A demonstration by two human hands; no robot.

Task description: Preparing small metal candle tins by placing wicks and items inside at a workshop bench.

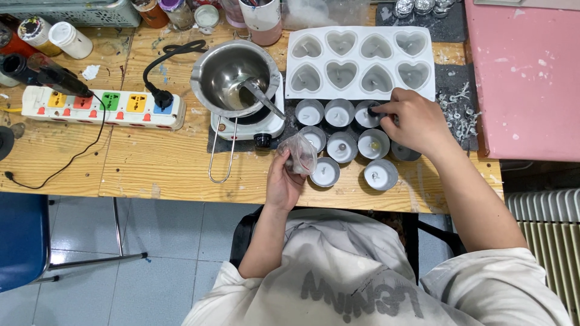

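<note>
Here, seen from overhead, a seated person works at a wooden table [169, 163] crowded with candle-making gear. The right hand [417, 121] reaches forward over a cluster of small round tins [342, 146], its thumb and forefinger pressed together on a tiny dark piece [374, 111] held just above the rightmost tin of the back row [366, 115]; the remaining fingers curl loosely behind. The left hand [284, 181] rests nearer the body at the table's front edge, its fingers closed around a small clear plastic bag [300, 154], which stands just left of the tins. The pinched piece thus lies straight over its tin, forward and to the right of the bag, and the right hand is plainly the nearer of the two. The piece is too small for its long axis to be told. Behind the tins lies a white heart-shaped mould [360, 60]; to their left a steel melting pot [237, 75] sits on a small hotplate [254, 125], beside a multicoloured power strip [103, 107].
</note>
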